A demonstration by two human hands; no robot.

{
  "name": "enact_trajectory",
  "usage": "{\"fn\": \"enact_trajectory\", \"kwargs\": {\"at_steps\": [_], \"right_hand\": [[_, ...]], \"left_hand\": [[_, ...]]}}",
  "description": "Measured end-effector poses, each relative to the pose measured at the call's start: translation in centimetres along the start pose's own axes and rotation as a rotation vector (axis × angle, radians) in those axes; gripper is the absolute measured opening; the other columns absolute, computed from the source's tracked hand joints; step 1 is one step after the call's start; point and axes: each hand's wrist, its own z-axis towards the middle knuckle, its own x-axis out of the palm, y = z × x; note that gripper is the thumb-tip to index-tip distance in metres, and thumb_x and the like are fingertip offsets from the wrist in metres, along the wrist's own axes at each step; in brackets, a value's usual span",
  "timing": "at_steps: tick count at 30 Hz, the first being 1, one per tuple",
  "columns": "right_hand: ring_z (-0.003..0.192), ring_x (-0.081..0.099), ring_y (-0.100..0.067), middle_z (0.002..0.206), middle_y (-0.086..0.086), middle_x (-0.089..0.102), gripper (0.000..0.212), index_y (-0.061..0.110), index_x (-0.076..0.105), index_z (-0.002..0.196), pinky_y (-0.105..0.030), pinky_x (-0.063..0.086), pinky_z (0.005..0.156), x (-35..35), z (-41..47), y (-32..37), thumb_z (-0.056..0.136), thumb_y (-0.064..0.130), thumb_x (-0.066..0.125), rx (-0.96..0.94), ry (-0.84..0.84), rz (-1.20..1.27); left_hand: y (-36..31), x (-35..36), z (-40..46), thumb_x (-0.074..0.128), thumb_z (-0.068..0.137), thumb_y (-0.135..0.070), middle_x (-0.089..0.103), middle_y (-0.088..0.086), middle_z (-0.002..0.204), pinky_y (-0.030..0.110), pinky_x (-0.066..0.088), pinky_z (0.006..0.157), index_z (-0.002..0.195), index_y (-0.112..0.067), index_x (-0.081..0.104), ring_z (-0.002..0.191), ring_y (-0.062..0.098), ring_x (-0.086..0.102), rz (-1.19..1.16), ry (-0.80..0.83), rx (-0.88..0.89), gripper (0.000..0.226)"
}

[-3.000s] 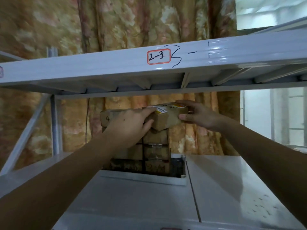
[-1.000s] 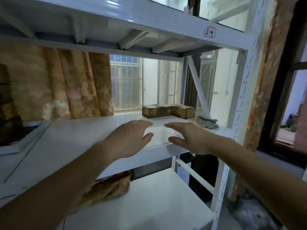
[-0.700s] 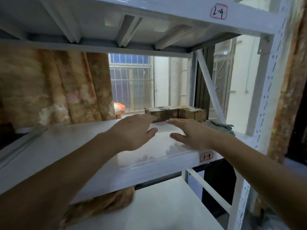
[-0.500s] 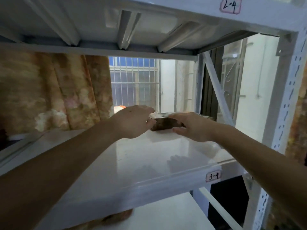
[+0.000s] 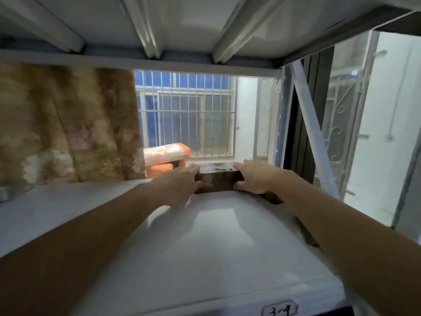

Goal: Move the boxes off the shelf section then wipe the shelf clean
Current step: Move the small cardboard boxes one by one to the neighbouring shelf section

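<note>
A dark brown cardboard box rests at the back of the white metal shelf. My left hand presses against its left end and my right hand clasps its right end, so both hands hold the box between them. Part of a second dark box shows just under my right wrist; most of it is hidden by my arm.
The underside of the upper shelf hangs low overhead. A diagonal brace and upright post stand at the right. A patterned curtain covers the back left, a barred window the middle. An orange-and-white bundle lies behind the shelf.
I turned from the box stack at section 2-3 to the right-hand section. Both hands reached across the shelf and closed on the ends of the left box at the back.
</note>
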Motion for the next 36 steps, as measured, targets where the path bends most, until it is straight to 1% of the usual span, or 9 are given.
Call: {"fn": "enact_trajectory", "kwargs": {"at_steps": [3,7,11,18,23,27,30,33,36], "right_hand": [[0.108,0.052,-0.024,0.121,-0.005,0.056,0.055,0.022,0.039,0.139,-0.040,0.045,0.089,0.6,0.8,-0.4,0.094,0.051,0.050,-0.021,-0.010,0.001],[0.124,0.049,-0.028,0.140,-0.009,0.052,0.050,0.019,0.037,0.144,-0.042,0.041,0.101,0.3,0.1,-0.4,0.100,0.041,0.044,-0.044,-0.060,0.058],[0.115,0.052,-0.024,0.133,-0.007,0.057,0.042,0.018,0.047,0.139,-0.033,0.037,0.090,-0.1,-1.1,-0.5,0.101,0.035,0.046,-0.081,-0.113,0.185],[0.099,0.057,-0.015,0.131,-0.005,0.064,0.042,0.020,0.056,0.138,-0.028,0.042,0.096,0.0,-1.5,-0.2,0.095,0.021,0.057,-0.125,-0.298,0.365],[0.064,0.047,0.003,0.130,0.001,0.064,0.044,0.026,0.055,0.139,-0.011,0.041,0.075,-0.2,-1.8,-0.1,0.095,0.022,0.057,-0.109,-0.460,0.511],[0.063,0.055,-0.001,0.113,0.005,0.065,0.045,0.031,0.050,0.143,-0.009,0.039,0.059,-0.8,-2.6,0.4,0.099,0.021,0.055,-0.074,-0.497,0.613],[0.084,0.059,-0.005,0.124,0.004,0.061,0.052,0.031,0.043,0.147,-0.013,0.042,0.076,-1.4,-3.2,1.0,0.098,0.023,0.058,-0.065,-0.517,0.647],[0.111,0.055,-0.014,0.135,-0.001,0.054,0.058,0.028,0.037,0.151,-0.025,0.044,0.096,-1.8,-3.5,1.6,0.097,0.023,0.060,-0.029,-0.530,0.670],[0.112,0.053,-0.016,0.137,-0.004,0.052,0.058,0.026,0.036,0.151,-0.025,0.041,0.093,-2.5,-3.8,2.4,0.098,0.017,0.057,0.031,-0.507,0.665]], "left_hand": [[0.2,1.0,-0.1,0.042,0.102,-0.039,0.064,0.010,0.118,0.041,0.049,0.088,0.132,-0.017,0.046,0.102,0.032,0.063,-0.002,-0.095,-0.022,0.038],[0.3,1.6,-0.2,0.047,0.099,-0.041,0.064,0.014,0.120,0.045,0.048,0.090,0.131,-0.019,0.043,0.106,0.036,0.061,-0.068,-0.116,-0.049,0.039],[0.2,2.0,-0.3,0.050,0.096,-0.045,0.063,0.013,0.121,0.043,0.047,0.093,0.136,-0.022,0.039,0.110,0.035,0.060,-0.066,-0.126,-0.086,0.047],[0.3,1.7,-1.6,0.051,0.096,-0.045,0.067,0.010,0.119,0.043,0.050,0.090,0.137,-0.023,0.047,0.109,0.032,0.062,-0.099,-0.288,-0.056,0.046],[0.2,-0.4,-2.5,0.059,0.094,-0.039,0.072,0.003,0.105,0.031,0.049,0.079,0.132,-0.021,0.057,0.093,0.024,0.067,-0.163,-0.522,-0.009,0.042],[-0.1,-2.5,-2.9,0.064,0.092,-0.039,0.075,0.004,0.103,0.024,0.045,0.073,0.132,-0.019,0.061,0.087,0.023,0.070,-0.136,-0.666,0.008,0.045],[0.0,-3.6,-3.1,0.062,0.092,-0.041,0.075,0.002,0.103,0.028,0.051,0.072,0.134,-0.020,0.059,0.081,0.022,0.070,-0.131,-0.691,0.030,0.048],[-0.3,-4.4,-3.5,0.061,0.093,-0.040,0.075,0.001,0.101,0.024,0.043,0.068,0.133,-0.020,0.060,0.081,0.022,0.069,-0.153,-0.695,0.049,0.044],[-1.1,-5.0,-3.9,0.060,0.095,-0.038,0.073,0.003,0.108,0.033,0.051,0.077,0.136,-0.021,0.057,0.090,0.026,0.068,-0.278,-0.669,0.030,0.044]]}}
